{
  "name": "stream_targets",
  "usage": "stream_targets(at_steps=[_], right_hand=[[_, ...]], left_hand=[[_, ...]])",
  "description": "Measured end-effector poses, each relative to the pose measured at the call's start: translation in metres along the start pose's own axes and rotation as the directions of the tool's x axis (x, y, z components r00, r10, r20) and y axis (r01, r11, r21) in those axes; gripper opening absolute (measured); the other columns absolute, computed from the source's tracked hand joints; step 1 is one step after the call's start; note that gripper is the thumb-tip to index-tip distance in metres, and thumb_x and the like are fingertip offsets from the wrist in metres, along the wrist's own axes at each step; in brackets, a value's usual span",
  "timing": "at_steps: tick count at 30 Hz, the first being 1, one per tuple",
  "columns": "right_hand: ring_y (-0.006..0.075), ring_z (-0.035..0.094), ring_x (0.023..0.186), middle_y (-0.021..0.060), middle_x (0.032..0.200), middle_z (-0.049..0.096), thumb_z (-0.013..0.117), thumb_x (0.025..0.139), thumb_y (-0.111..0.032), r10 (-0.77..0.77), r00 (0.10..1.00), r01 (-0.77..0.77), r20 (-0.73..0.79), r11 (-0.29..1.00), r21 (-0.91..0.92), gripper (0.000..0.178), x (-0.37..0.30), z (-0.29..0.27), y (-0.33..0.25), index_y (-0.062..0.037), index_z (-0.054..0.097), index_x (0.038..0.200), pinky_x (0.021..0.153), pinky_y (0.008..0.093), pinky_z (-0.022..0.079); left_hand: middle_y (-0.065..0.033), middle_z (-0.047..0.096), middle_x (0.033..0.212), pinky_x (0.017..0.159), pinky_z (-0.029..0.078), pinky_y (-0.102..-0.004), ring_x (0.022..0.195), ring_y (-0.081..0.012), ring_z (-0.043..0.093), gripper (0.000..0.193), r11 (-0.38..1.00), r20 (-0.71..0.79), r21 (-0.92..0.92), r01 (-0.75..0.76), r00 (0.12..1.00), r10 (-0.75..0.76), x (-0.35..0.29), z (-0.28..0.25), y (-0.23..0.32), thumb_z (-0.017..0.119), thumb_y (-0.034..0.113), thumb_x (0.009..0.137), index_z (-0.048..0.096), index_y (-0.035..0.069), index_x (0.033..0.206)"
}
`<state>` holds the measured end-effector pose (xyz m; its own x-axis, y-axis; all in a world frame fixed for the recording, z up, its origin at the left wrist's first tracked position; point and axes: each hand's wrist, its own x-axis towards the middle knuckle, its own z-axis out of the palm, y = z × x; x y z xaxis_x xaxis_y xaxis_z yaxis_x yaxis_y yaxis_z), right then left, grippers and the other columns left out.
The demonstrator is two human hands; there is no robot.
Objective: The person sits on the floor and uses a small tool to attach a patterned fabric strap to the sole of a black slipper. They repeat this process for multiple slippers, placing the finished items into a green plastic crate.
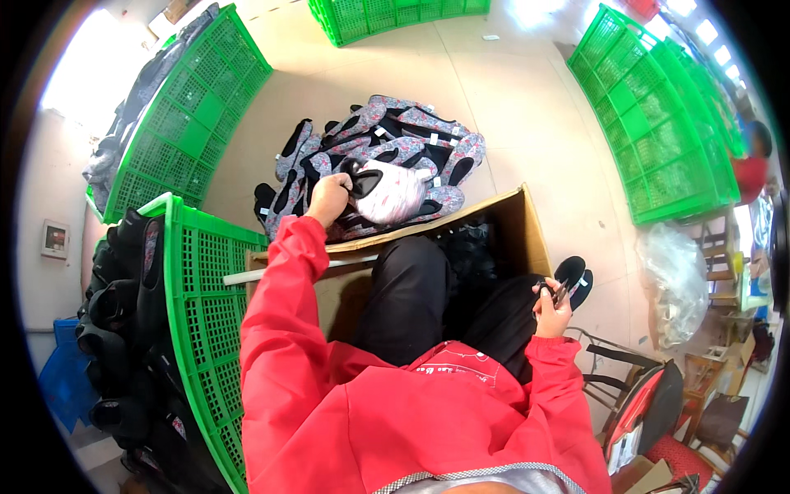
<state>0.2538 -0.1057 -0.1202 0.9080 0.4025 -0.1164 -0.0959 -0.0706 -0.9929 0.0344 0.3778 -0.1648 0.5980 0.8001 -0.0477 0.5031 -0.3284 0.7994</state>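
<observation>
My left hand (pixel 329 200) is closed on the black edge of a pale, shiny pinkish-white slipper (pixel 391 194), held over a heap of slippers. The heap (pixel 362 123) lies on the floor in front of me: grey floral slippers with black linings and small white tags. Over my right thigh, my right hand (pixel 552 311) is closed round a small dark metal tool that looks like scissors (pixel 561 294); its lower part is hidden in the fingers. Just beyond that hand shows a black slipper or shoe (pixel 573 278) with a white mark.
A cardboard box (pixel 531 230) stands around my legs, with black items (pixel 469 251) inside and a white rod (pixel 239 278) across it. Green crates (pixel 206 329) filled with dark slippers stand at the left. More green crates (pixel 650 123) stand right, beside clear plastic (pixel 676 280). A chair (pixel 638 395) is near right.
</observation>
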Motion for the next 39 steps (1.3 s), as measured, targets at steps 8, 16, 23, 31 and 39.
stream_targets(at_steps=[8,16,23,31,39], right_hand=[[0.0038,0.049,0.054,0.0063,0.093,0.072,0.062,0.092,-0.009,0.12,0.978,-0.135,0.172,0.988,0.08,0.014,-0.023,0.017,-0.034,-0.0044,0.067,0.105,0.046,0.017,0.034],[0.0061,0.056,0.082,-0.001,0.095,0.06,0.076,0.082,-0.008,-0.023,0.779,-0.135,0.626,0.97,0.204,0.036,-0.115,0.091,-0.062,-0.0044,0.061,0.114,0.074,0.0216,0.047],[0.0064,0.052,0.068,-0.001,0.077,0.06,0.082,0.076,-0.018,0.058,0.832,-0.013,0.552,0.996,-0.084,0.033,-0.138,0.112,-0.035,-0.0033,0.062,0.097,0.065,0.0238,0.045],[0.0046,0.052,0.065,-0.0029,0.078,0.06,0.072,0.088,-0.01,0.116,0.7,-0.324,0.705,0.931,0.168,0.013,-0.126,0.105,-0.01,-0.0045,0.063,0.095,0.061,0.021,0.043],[0.0053,0.045,0.05,-0.0018,0.075,0.056,0.061,0.098,-0.022,0.041,0.736,-0.251,0.675,0.943,0.216,0.015,-0.124,0.107,-0.014,-0.007,0.059,0.098,0.046,0.0201,0.036]], left_hand=[[-0.0083,0.048,0.07,0.067,0.045,-0.0393,0.078,-0.0326,0.054,0.012,0.612,0.478,0.099,-0.784,0.577,0.662,-0.139,-0.079,0.187,0.06,-0.003,0.057,0.053,0.007,0.06],[-0.0064,0.055,0.078,0.074,0.049,-0.0372,0.088,-0.0279,0.057,0.007,0.474,0.665,-0.049,-0.879,0.326,0.672,-0.238,-0.043,0.202,0.066,0.005,0.059,0.062,0.008,0.064],[-0.0068,0.052,0.074,0.069,0.049,-0.0382,0.085,-0.0296,0.057,0.009,0.509,0.603,-0.04,-0.86,0.385,0.698,-0.268,-0.036,0.194,0.065,0.004,0.056,0.059,0.006,0.061],[-0.0063,0.061,0.081,0.073,0.052,-0.0364,0.088,-0.029,0.062,0.013,0.576,0.537,0.001,-0.817,0.486,0.689,-0.273,-0.041,0.175,0.063,0.0,0.061,0.067,0.008,0.07],[-0.0072,0.067,0.087,0.077,0.054,-0.0368,0.089,-0.0266,0.065,0.007,0.72,0.385,0.179,-0.67,0.721,0.576,-0.3,-0.041,0.206,0.067,0.004,0.072,0.071,0.006,0.077]])
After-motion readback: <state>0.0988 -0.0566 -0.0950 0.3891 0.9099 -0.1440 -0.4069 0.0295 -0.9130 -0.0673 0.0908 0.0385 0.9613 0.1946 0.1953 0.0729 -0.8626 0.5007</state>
